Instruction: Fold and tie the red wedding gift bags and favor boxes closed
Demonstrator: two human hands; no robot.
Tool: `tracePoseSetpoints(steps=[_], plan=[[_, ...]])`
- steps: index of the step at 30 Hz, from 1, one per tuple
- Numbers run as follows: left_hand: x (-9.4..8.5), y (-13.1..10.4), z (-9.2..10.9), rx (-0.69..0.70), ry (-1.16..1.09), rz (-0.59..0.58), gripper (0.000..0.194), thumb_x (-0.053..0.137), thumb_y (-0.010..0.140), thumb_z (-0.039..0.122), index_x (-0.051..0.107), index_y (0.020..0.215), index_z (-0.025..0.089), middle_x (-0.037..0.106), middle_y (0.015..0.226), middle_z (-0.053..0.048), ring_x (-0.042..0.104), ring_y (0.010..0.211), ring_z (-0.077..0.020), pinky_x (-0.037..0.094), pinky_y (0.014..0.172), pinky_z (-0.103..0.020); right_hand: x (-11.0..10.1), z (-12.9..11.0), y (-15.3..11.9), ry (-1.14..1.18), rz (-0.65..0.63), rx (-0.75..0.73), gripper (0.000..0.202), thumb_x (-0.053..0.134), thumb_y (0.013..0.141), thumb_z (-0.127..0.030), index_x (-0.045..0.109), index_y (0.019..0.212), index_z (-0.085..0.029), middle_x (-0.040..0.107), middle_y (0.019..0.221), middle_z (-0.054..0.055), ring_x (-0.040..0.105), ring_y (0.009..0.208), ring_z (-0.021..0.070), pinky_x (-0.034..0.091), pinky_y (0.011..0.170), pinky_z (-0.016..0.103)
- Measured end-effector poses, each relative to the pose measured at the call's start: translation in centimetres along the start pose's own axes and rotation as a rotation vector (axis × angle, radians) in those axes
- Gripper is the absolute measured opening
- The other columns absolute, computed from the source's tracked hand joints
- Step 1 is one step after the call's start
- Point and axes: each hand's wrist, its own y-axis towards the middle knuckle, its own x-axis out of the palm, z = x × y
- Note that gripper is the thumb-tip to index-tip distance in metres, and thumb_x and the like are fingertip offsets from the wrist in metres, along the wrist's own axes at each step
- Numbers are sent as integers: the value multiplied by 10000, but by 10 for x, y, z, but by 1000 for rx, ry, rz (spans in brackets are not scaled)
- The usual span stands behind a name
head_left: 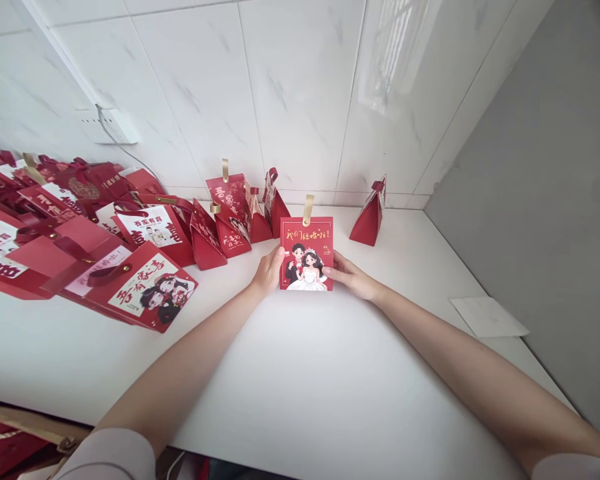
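Note:
Between my two hands a red wedding gift box [307, 257] faces me upright over the white table [340, 373]. Its front carries a cartoon bride and groom under gold lettering, and a gold strap loop sticks up from its top. My left hand [270, 270] is closed on its left edge. On the right edge, my right hand [353, 277] grips it with the thumb on the front and the fingers behind, mostly hidden. Just behind to the left stand several similar red boxes [233, 233]. A single folded red box [369, 217] stands to the right near the wall.
Many red gift boxes [153, 287] crowd the table's left side. A wall socket [109, 127] with a grey cable is above them. White paper [487, 317] lies at the right edge beside a grey panel [545, 187]. A tiled wall [300, 93] closes off the back.

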Motion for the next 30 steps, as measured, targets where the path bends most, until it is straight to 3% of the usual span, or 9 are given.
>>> tracePoseSetpoints(steps=[6,13,25,27,30], plan=[[0,-1,2,-5,51,9,580,287,949,584,595,1193,157,703,1124,-74,662,1021,-235,525,886,-347,0,-1,0,-44,20,-8,536,603,885,-481,462,1342,-240,480,1435,83,490,1275,270,377,1095,467],[-1,-4,9,120,292,62,561,229,966,557,583,1182,180,696,1096,-72,649,983,-219,492,840,-319,-2,1,-3,-162,31,2,604,582,886,-525,392,1398,-266,472,1446,65,481,1288,258,385,1093,443],[-2,-2,6,108,232,86,535,274,962,549,622,1122,174,713,970,-59,652,893,-216,504,772,-308,-2,3,-4,-233,31,11,595,615,871,-508,410,1368,-254,516,1402,73,538,1229,258,426,1064,448],[-2,-1,7,116,283,119,508,287,967,529,597,1151,171,702,1008,-73,650,907,-212,503,790,-309,0,2,-2,-217,44,-7,610,622,861,-520,411,1364,-248,511,1404,80,526,1240,258,421,1067,440],[1,-3,12,175,453,248,489,361,959,491,469,1315,173,609,1241,-123,623,1040,-217,488,881,-323,4,3,0,-175,158,-12,557,540,899,-560,434,1344,-243,515,1399,76,484,1283,246,394,1087,420]])
